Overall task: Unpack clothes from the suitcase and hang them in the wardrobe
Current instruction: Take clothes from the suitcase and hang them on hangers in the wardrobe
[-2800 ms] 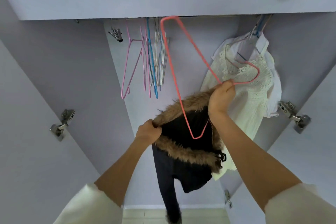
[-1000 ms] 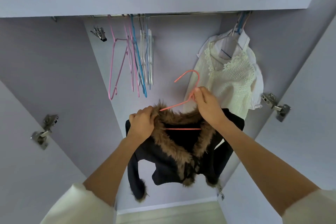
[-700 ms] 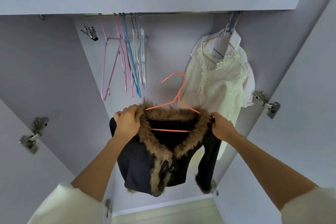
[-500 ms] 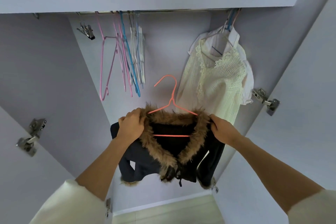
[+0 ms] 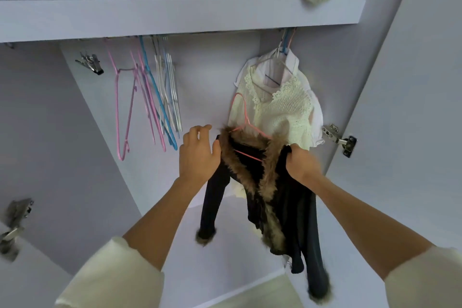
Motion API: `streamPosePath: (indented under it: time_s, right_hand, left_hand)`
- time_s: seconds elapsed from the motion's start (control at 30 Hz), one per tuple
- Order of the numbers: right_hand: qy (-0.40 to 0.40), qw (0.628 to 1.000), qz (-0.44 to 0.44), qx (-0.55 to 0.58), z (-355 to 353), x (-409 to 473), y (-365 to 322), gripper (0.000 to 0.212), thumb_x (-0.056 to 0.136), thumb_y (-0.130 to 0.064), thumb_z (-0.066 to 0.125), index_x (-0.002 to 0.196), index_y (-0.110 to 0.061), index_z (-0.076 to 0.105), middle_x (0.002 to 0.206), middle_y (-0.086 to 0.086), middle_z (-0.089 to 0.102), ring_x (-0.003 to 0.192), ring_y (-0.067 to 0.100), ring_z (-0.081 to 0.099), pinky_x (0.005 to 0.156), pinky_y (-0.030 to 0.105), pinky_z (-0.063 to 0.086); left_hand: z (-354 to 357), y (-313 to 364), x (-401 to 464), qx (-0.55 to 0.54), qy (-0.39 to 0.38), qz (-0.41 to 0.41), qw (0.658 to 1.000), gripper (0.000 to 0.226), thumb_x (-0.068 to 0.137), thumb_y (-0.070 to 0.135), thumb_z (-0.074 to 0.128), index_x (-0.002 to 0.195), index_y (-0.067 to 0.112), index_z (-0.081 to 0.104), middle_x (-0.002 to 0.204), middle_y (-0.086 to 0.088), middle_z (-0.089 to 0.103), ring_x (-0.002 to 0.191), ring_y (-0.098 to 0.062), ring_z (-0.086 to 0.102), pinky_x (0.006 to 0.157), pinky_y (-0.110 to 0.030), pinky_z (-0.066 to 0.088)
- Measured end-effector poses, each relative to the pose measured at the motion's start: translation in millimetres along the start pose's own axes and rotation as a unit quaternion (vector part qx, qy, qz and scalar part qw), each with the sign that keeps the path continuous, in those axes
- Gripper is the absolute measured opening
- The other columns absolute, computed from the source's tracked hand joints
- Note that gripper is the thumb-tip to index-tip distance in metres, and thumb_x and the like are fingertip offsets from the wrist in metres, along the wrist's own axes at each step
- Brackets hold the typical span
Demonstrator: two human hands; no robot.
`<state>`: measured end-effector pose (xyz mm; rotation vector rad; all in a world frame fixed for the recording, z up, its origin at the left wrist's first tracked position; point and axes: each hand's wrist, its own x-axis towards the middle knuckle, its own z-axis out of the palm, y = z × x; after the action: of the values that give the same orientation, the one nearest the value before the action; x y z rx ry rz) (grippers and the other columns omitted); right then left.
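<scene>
A black jacket [image 5: 280, 197] with a brown fur collar hangs on a pink wire hanger [image 5: 243, 120] in front of the open wardrobe. My right hand [image 5: 300, 162] grips the jacket's right shoulder and carries its weight. My left hand [image 5: 198, 154] is beside the left shoulder with fingers loosely spread, its palm edge near the fur collar; it grips nothing. The hanger's hook points up, below the wardrobe rail [image 5: 212, 32] and not on it. One sleeve dangles at the left, the other at the lower right.
Several empty pink, blue and white hangers [image 5: 150, 105] hang left on the rail, with a metal clip [image 5: 90, 64] beside them. A cream lace blouse [image 5: 282, 110] hangs at the right. Soft toys and folded cloth sit on the top shelf [image 5: 175, 10]. Door hinges [image 5: 340, 139] flank the opening.
My left hand has let go of the jacket's left shoulder and opened. The jacket has shifted right and turned, hanging from my right hand, with the hanger hook now in front of the blouse.
</scene>
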<state>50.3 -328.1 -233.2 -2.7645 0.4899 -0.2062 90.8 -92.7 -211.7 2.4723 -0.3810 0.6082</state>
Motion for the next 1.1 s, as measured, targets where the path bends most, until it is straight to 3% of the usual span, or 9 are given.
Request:
streamPosePath:
  time_s: [0.17,0.23,0.33,0.47,0.6,0.77,0.87,1.1]
  right_hand:
    - [0.083,0.993,-0.010,0.083,-50,26,-23,0.029,0.096,-0.011,0.036,0.117,0.001,0.053,0.109,0.022,0.061,0.103,0.039,0.055,0.074,0.032,0.037]
    - [0.118,0.989,-0.021,0.091,-65,37,-29,0.027,0.096,-0.011,0.038,0.109,0.003,0.057,0.105,0.022,0.063,0.102,0.037,0.056,0.074,0.030,0.037]
    - [0.174,0.979,-0.038,0.097,-79,62,-31,0.024,0.093,-0.013,0.040,0.094,-0.003,0.061,0.102,0.020,0.065,0.104,0.037,0.057,0.088,0.033,0.042]
    - [0.196,0.972,-0.040,0.120,-89,99,-32,0.021,0.092,-0.007,0.040,0.088,-0.002,0.060,0.100,0.023,0.064,0.096,0.042,0.058,0.069,0.031,0.036]
    - [0.238,0.961,-0.049,0.132,-85,132,-27,0.021,0.092,-0.005,0.040,0.090,0.004,0.060,0.097,0.025,0.064,0.091,0.043,0.057,0.068,0.033,0.036]
    - [0.311,0.933,-0.074,0.166,-39,151,1,0.027,0.097,-0.012,0.039,0.105,-0.001,0.062,0.085,0.019,0.069,0.073,0.038,0.061,0.070,0.036,0.045]
    - [0.319,0.923,-0.075,0.199,-35,158,-1,0.027,0.097,-0.012,0.039,0.105,-0.001,0.063,0.081,0.018,0.068,0.059,0.029,0.052,0.064,0.031,0.042]
    - [0.234,0.951,-0.002,0.204,-53,174,-18,0.027,0.094,-0.010,0.042,0.112,-0.002,0.060,0.112,0.019,0.062,0.102,0.038,0.057,0.079,0.034,0.044]
  left_hand:
    - [-23,40,46,-0.001,0.110,0.068,0.992,0.047,0.088,0.016,0.055,0.133,0.007,0.046,0.132,-0.020,0.044,0.122,-0.036,0.041,0.095,-0.049,0.043]
    - [-29,56,61,0.028,0.148,0.101,0.983,0.050,0.085,0.016,0.055,0.134,0.006,0.045,0.136,-0.023,0.041,0.127,-0.040,0.037,0.100,-0.051,0.037]
    - [-36,72,85,0.117,0.212,0.150,0.959,0.059,0.077,0.016,0.058,0.134,0.007,0.044,0.141,-0.025,0.039,0.131,-0.044,0.035,0.102,-0.054,0.033]
    - [-31,76,115,0.222,0.255,0.162,0.927,0.074,0.076,0.023,0.058,0.144,0.014,0.031,0.152,-0.020,0.025,0.140,-0.041,0.020,0.110,-0.058,0.018]
    - [-17,68,134,0.256,0.285,0.153,0.911,0.082,0.079,0.029,0.058,0.149,0.017,0.016,0.155,-0.019,0.014,0.142,-0.042,0.010,0.111,-0.057,0.016]
    - [2,67,148,0.267,0.350,0.130,0.889,0.083,0.077,0.030,0.058,0.149,0.015,0.019,0.154,-0.020,0.015,0.139,-0.043,0.006,0.109,-0.061,0.006]
    - [7,67,154,0.261,0.368,0.133,0.883,0.085,0.076,0.029,0.059,0.149,0.014,0.018,0.153,-0.019,0.010,0.138,-0.043,0.005,0.107,-0.064,0.008]
    - [4,64,150,0.269,0.373,0.138,0.877,0.084,0.075,0.023,0.056,0.149,0.016,0.017,0.153,-0.019,0.015,0.139,-0.042,0.007,0.104,-0.068,0.018]
